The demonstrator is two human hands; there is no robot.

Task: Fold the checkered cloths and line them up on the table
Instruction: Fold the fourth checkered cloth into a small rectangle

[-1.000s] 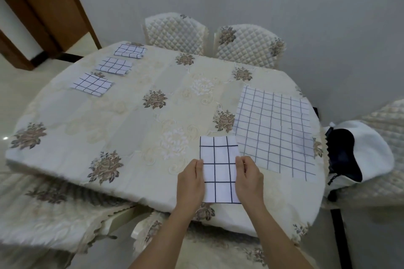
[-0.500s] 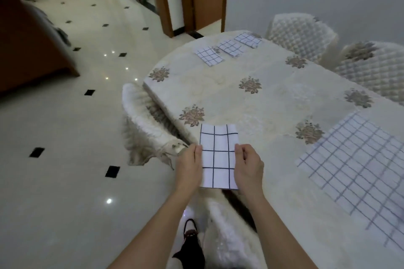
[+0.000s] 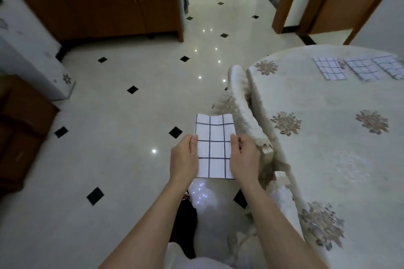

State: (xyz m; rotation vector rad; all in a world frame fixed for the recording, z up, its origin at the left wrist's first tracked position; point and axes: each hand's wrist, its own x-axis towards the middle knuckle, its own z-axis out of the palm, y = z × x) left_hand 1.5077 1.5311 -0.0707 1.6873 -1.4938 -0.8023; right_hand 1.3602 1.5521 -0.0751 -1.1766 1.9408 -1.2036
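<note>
Main worry here: the folded cloth (image 3: 213, 146) is out in mid-air over the floor (image 3: 131, 137), not above the table (image 3: 328, 148). The left hand (image 3: 184, 159) pinches one long edge and the right hand (image 3: 244, 159) pinches the other, thumbs on top. The hands are apart with the cloth spanning the gap. It looks thin and floppy (the far end already bows a bit), so if either pinch loosens, the layers could slide open or the whole thing could land on the tile. Setting it down crooked would also spoil the row of folded cloths (image 3: 364, 70) near the table's far edge.

Materials: the cloth is white fabric with a dark grid, folded into a tall rectangle. The table is rounded, under a cream cover with brown flower patches. The chair (image 3: 242, 102) just right of the cloth has a padded cream cover. The floor is glossy pale tile with small black diamonds.
</note>
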